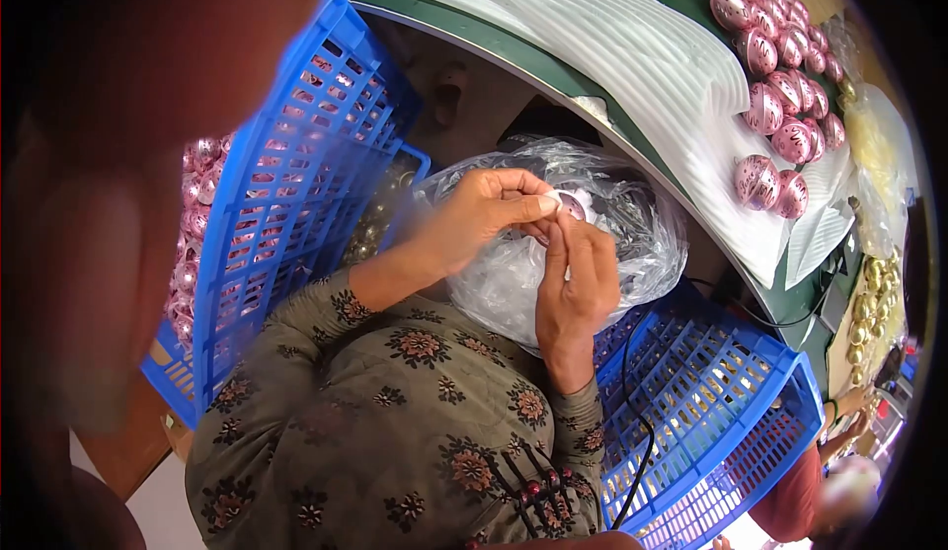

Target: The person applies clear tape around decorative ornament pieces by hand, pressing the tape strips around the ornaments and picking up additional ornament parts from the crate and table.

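Observation:
My left hand (479,216) and my right hand (583,278) meet above a clear plastic bag (642,244). Their fingertips are pinched together at a small pink bauble (571,207), mostly covered by the fingers. Something small and white shows at the left thumb and forefinger; its kind is too small to tell. Crumpled and wide-mouthed, the bag lies under both hands, with whitish stuff inside.
Pink baubles (775,120) with dark markings sit on white foam sheeting (632,46) over a green table (647,155). Blue baskets stand at left (272,170) and right (681,392), the left with pink baubles. A black cable (647,441) hangs at right. Another person's red sleeve (790,506) shows lower right. Something blurred blocks the upper left.

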`<state>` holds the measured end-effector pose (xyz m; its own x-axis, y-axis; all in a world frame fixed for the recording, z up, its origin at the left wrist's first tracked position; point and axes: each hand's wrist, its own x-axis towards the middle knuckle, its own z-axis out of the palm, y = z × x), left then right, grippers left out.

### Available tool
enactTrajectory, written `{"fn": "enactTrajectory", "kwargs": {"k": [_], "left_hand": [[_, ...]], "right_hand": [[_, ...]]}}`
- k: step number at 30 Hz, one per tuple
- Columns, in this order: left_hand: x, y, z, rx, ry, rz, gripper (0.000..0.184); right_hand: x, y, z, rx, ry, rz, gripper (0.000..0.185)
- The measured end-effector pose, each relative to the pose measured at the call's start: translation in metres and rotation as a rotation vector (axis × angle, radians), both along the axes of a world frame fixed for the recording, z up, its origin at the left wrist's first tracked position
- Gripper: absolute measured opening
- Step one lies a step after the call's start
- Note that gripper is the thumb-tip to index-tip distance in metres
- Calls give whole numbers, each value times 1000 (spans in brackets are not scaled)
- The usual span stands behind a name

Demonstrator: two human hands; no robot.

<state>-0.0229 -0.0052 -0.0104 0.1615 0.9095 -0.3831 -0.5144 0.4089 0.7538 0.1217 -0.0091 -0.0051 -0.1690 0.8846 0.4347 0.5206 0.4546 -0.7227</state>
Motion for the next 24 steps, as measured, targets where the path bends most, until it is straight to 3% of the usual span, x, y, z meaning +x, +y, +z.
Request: {"fn": "enactTrajectory", "kwargs": {"k": [4,7,10,15,18,21,24], "left_hand": [[-2,0,-4,5,40,-5,16],[-9,3,-9,12,37,-44,14],[-14,2,-12,50,48,-97,13],[-18,7,-13,115,125,-184,14],[-18,7,-2,117,263,-136,14],[-13,-1,8,585,986,-38,13],[5,-19,1,832,1078,205,11]], "right_hand": [[2,0,-1,13,-57,40,22],[10,10,0,-147,69,122,21],[12,18,5,-667,437,126,19],[15,28,4,-866,466,192,13],[12,24,4,-788,435,124,9],[0,17,-8,-559,303,41,7],[-6,17,-3,-579,360,22,6]]}}
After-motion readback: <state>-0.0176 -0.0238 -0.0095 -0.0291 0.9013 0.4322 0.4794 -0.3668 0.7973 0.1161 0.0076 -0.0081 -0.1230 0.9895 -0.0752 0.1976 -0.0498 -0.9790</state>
